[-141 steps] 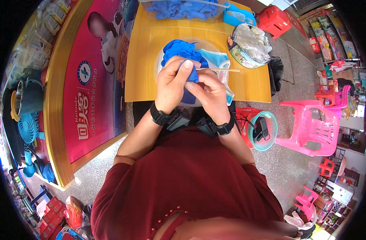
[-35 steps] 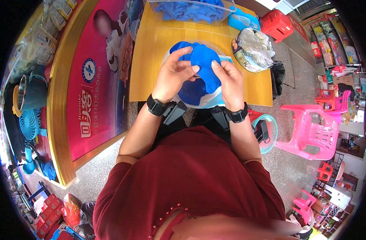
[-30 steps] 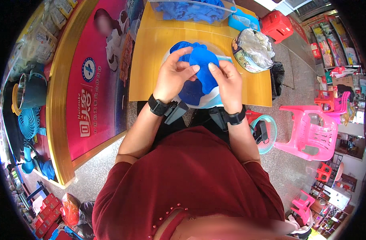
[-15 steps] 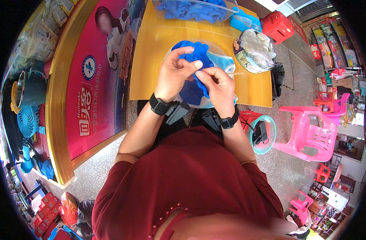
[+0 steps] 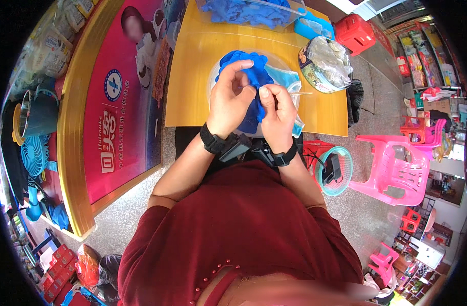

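Observation:
A bunched piece of blue cloth (image 5: 258, 73) lies over a clear round tray (image 5: 212, 84) on the yellow table. My left hand (image 5: 232, 97) is at the cloth's left side, its fingers curled and the index finger across the cloth's top. Its thumb bends near the middle; the lower fingers are partly hidden. With thumb and index finger pressed together, my right hand (image 5: 279, 112) pinches the cloth's right edge. A thin pale stick (image 5: 301, 93) juts out beside it; whether that hand holds it I cannot tell. Light blue material (image 5: 287, 77) lies behind the right hand.
A clear bin (image 5: 289, 25) of blue pieces stands at the far edge of the yellow table (image 5: 192, 76). Right of it are a blue container (image 5: 315, 25) and a round tub (image 5: 312, 71) with plastic bags. A green basket (image 5: 340, 188) and pink chair (image 5: 396, 168) stand at right.
My left hand has shifted slightly right and down, and its thumb has bent back. My right hand has turned a little and lowered; the two thumbs are a bit further apart.

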Available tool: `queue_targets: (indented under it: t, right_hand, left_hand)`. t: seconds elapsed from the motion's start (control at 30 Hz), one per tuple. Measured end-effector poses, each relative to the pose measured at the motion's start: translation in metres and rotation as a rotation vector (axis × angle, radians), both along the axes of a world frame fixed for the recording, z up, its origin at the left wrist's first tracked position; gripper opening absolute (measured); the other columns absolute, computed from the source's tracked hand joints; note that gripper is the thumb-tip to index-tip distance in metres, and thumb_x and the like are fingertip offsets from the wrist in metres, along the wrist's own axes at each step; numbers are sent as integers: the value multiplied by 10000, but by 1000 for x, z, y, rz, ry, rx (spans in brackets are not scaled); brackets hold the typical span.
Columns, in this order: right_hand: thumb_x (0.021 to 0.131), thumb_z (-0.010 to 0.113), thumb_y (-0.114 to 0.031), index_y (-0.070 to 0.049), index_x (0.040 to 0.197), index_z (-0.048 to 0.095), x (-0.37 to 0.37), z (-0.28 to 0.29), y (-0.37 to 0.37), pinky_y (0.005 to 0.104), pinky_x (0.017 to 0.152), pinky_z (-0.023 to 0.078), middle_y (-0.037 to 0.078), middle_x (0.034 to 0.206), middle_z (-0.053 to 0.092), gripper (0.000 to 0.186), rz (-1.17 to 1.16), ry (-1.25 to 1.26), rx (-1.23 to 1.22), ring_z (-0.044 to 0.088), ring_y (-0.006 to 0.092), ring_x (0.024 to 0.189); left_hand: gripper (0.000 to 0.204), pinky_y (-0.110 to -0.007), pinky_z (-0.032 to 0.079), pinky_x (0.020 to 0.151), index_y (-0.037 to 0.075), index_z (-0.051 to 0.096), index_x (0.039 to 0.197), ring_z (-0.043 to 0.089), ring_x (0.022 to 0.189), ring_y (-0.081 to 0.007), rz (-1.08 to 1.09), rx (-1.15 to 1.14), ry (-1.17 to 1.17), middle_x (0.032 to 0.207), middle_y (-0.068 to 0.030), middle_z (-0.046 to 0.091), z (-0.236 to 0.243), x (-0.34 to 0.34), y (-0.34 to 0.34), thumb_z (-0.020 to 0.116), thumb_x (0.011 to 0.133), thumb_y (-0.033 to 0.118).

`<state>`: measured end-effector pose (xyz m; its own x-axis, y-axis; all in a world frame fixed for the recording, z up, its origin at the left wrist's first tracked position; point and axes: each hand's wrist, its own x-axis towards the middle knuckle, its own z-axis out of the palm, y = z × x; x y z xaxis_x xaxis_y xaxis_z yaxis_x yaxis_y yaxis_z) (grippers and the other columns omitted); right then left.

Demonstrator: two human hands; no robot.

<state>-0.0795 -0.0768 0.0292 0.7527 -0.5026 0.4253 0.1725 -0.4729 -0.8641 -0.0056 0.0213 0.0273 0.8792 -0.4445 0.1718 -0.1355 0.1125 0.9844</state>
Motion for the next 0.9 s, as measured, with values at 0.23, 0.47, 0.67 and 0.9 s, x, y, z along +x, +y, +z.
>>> queue_targets:
  t: [0.23,0.47,0.67,0.9]
  right_hand:
    - [935,571,-146,-7,861,563,3,1,3,308,607,438,102,734,571,158,-24,-24,-52,527,187,648]
    - [958,539,-170,-12,882,561,4,1,4,281,612,433,65,727,549,176,-60,23,19,496,147,658]
    - [957,538,-155,-10,889,559,10,5,2,283,607,436,63,736,553,162,-40,33,33,503,142,658]
    - [942,557,-130,-4,881,547,4,9,-1,305,605,443,96,722,557,140,-34,27,-14,534,177,654]
  left_hand:
    - [476,-238,488,727,78,487,1255,575,872,-102,35,-277,124,930,-38,603,8,-10,-3,504,829,-133]
    - [375,-253,485,703,35,491,1172,591,774,-123,-38,-516,390,887,-65,639,17,-10,1,547,818,-74]
    - [335,-283,462,757,36,541,1115,592,828,-144,-84,-711,715,954,-67,631,9,-3,0,572,787,-25]
    - [338,-279,413,839,47,564,1146,551,913,-127,-357,-659,811,1042,-53,611,13,0,4,596,809,49]
